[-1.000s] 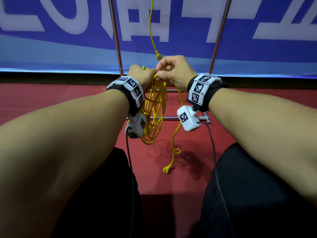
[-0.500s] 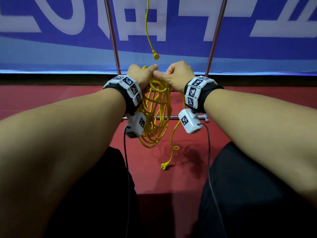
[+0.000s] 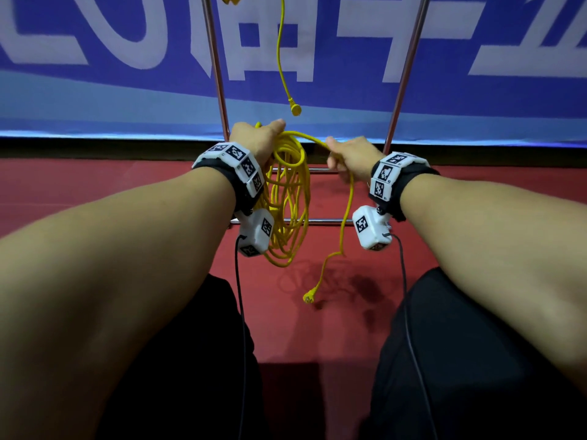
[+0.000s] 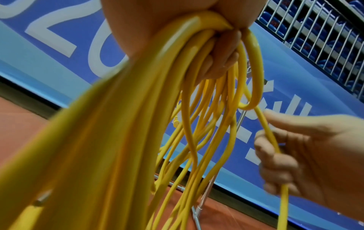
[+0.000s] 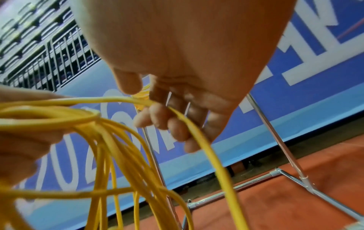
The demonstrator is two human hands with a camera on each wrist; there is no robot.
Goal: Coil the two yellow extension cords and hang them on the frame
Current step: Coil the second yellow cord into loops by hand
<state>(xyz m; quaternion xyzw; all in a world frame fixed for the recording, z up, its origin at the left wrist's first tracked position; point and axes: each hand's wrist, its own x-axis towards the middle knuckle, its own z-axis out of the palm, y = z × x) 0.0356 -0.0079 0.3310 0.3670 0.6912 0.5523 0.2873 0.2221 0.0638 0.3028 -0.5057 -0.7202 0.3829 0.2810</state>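
Head view is showing the yellow cord coil [image 3: 287, 198] hanging in long loops from the left hand [image 3: 257, 139], in front of the metal frame [image 3: 219, 84] and above the red floor [image 3: 95, 185]. The left hand's fingers are clenching round the gathered top of the loops; the left wrist view is confirming several strands bunched under the curled fingers [image 4: 222, 62]. From that bundle one strand is arching across to the right hand [image 3: 349, 157], whose fingers [image 5: 167, 119] are curling loosely round it, and the free tail [image 3: 344, 223] is dropping below that hand to a plug [image 3: 309, 296] hanging just above the floor. A second yellow cord [image 3: 281, 58] is already dangling from higher on the frame, its plug end [image 3: 295, 108] hanging just above the left hand; how it is attached is lying out of view. Judgement: coiling of this cord is nearing its end, with only the short tail outstanding. The next move is calling for the right hand to bring the tail round as a final loop into the left hand's grip, keeping the loops from slipping, before lifting the coil to the frame.
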